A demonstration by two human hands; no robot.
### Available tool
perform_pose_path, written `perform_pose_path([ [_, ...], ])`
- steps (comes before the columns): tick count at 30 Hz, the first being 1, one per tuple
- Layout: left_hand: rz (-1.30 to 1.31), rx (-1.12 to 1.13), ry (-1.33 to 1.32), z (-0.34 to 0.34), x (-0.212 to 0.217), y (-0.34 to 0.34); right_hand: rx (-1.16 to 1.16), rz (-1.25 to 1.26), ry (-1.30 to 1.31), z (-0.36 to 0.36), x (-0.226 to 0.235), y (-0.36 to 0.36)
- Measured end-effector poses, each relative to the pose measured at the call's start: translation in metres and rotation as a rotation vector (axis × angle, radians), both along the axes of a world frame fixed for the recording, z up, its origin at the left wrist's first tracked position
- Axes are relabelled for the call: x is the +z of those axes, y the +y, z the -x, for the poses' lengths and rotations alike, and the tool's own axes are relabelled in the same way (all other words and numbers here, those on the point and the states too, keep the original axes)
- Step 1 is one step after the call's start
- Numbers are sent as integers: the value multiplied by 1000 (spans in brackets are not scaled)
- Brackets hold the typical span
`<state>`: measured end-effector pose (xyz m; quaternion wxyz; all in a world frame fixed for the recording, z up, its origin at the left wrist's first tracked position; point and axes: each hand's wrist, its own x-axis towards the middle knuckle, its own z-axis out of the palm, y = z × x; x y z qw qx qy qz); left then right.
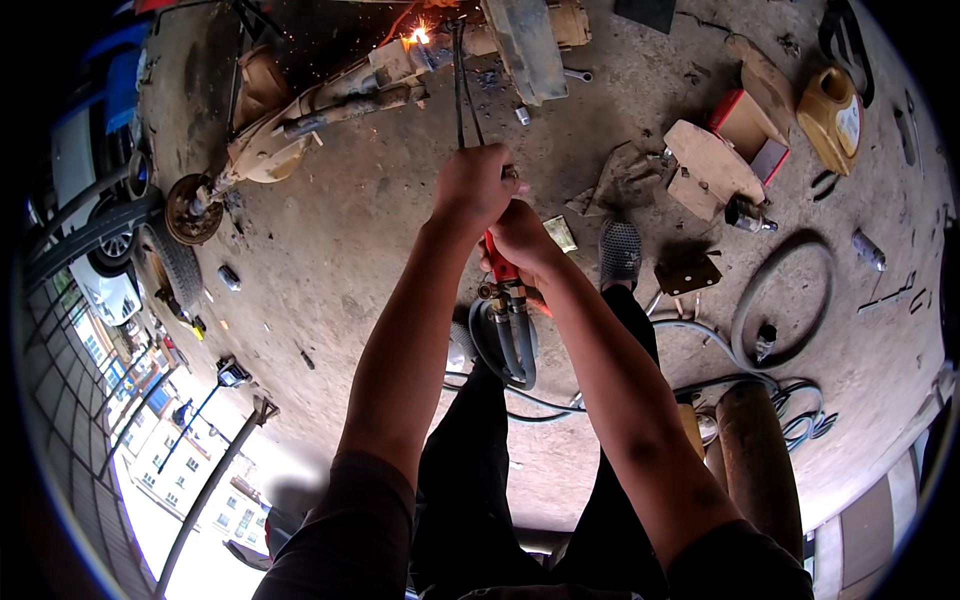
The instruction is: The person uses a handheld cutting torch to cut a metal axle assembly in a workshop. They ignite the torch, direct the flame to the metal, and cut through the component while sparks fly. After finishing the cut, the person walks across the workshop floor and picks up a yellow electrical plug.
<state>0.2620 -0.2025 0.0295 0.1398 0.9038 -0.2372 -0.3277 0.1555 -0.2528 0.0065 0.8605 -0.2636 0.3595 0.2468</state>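
a red-handled torch (504, 268) at the middle of the view, pointed away from the wearer, its slim dark tubes (460, 100) reaching toward sparks (420, 35) at an axle assembly (268, 145). the left hand (474, 182) is curled around the forward part; the right hand (523, 238), close behind, is wrapped about the red handle. handling, as judged: the metal body is probably rigid and of modest weight, the long tubes magnifying any wrist movement at the far end, while the thick hoses (514, 345) — bendable but springy — likely tug at the rear. the handle offers the surest hold, with a second grip ahead to steady it; the far tubes are best presumed hot, and the brass-coloured valve fittings (490, 291) easily knocked. obscured: most fingertips, and the junction of handle and tubes, beneath the hands; the tip — lost among darkness and glare; the hoses' full course, partly behind the legs. the axle assembly is poorly lit near the upper edge.
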Motion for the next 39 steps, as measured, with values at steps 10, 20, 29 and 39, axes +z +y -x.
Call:
perform_pose_path([
  [10,24,-5,-6,-1,-6,3,-17,-6,-7,-1,-6,4],
  [20,-10,0,3,4,1,-2,-29,-33,-1,4,-5,3],
  [29,54,-7,-6,4,-7,7,-46,-2,-24,5,-9,9],
  [39,29,-27,-36,1,-7,7,-53,-7,-32,-1,-7,11],
])
